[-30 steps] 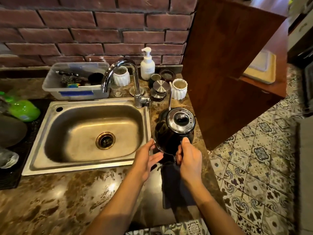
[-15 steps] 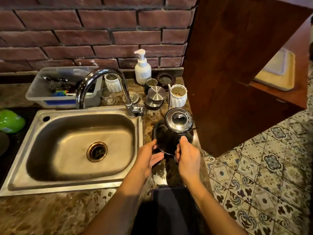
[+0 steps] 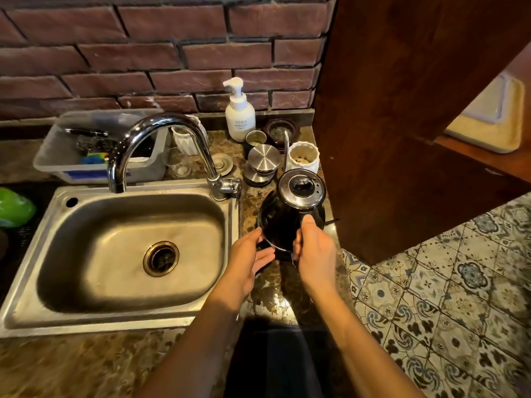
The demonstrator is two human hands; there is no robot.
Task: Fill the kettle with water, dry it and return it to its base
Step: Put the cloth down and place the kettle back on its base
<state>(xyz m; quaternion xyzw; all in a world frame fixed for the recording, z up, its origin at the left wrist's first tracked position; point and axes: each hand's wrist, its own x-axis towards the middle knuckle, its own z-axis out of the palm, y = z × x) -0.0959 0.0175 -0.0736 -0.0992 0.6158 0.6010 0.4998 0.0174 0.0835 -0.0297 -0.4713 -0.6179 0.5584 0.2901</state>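
A black gooseneck kettle [image 3: 283, 222] with a shiny steel lid [image 3: 301, 189] is on the marble counter just right of the sink, tilted so its lid faces me; its thin spout rises behind it. My right hand [image 3: 313, 248] grips the kettle's handle, thumb up against the body. My left hand [image 3: 248, 255] is open, fingers spread, touching the kettle's lower left side. The dark base [image 3: 283, 255] shows partly under the kettle between my hands. The steel sink [image 3: 120, 245] is dry and the chrome tap [image 3: 161, 147] arches over it.
A soap pump bottle [image 3: 240, 113], steel canisters [image 3: 263, 163] and white cups [image 3: 304, 157] crowd the counter behind the kettle. A plastic tub [image 3: 94, 145] of utensils sits behind the sink. A dark wooden panel [image 3: 402, 124] rises close on the right, tiled floor below.
The camera has come closer and shifted right. Both hands stay on the kettle, which has tilted a little more and looks slightly raised off the base.
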